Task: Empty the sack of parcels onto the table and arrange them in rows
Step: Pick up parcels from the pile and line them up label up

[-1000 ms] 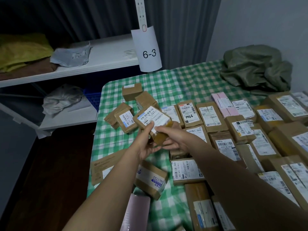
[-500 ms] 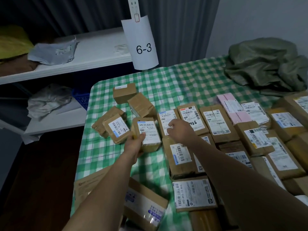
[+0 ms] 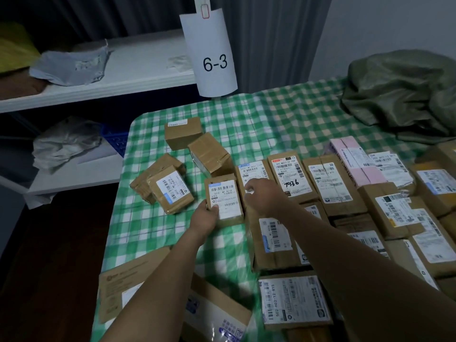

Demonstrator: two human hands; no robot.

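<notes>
– Green-and-white checked cloth covers the table (image 3: 271, 114), yes? Where is the sack?
– The crumpled olive-green sack (image 3: 399, 92) lies at the table's far right corner, well apart from both hands.
– And the parcels?
– Brown cardboard labelled parcels (image 3: 330, 183) lie in rows across the right half. A few loose brown boxes (image 3: 209, 154) sit at odd angles near the left edge.
– The left hand?
– The left hand (image 3: 207, 215) grips the near left corner of a small brown cardboard parcel (image 3: 224, 202), thumb on its white label. It lies flat, just beside the row's leftmost parcel.
– The right?
– The right hand (image 3: 261, 196) rests with curled fingers at that parcel's right edge, over its neighbour. Whether it pinches anything, I cannot tell.
</notes>
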